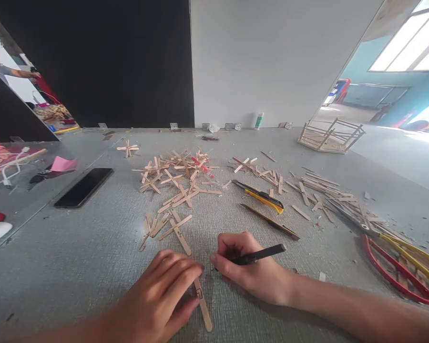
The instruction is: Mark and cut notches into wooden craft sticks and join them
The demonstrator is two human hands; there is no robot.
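My left hand (168, 290) is closed over a wooden craft stick (206, 317), fingertips and thumb pressing it against the grey table. Dark drawn lines show on the part of the stick below my fingers. My right hand (252, 269), just to the right, grips a slim black pen-like tool (262, 253); its tip is hidden behind my fingers. Straight ahead of my hands lie two crossed craft sticks (180, 228). Beyond my right hand rest a yellow-and-black utility knife (262, 196) and a thin dark pointed tool (271, 222).
Heaped crossed sticks (178, 171) and stick scraps (311, 190) spread across the table. Large scissors (396, 286) with red and yellow handles lie at right. A phone (84, 188) is at left. A small stick frame (331, 138) and a glue tube (259, 121) stand at the back.
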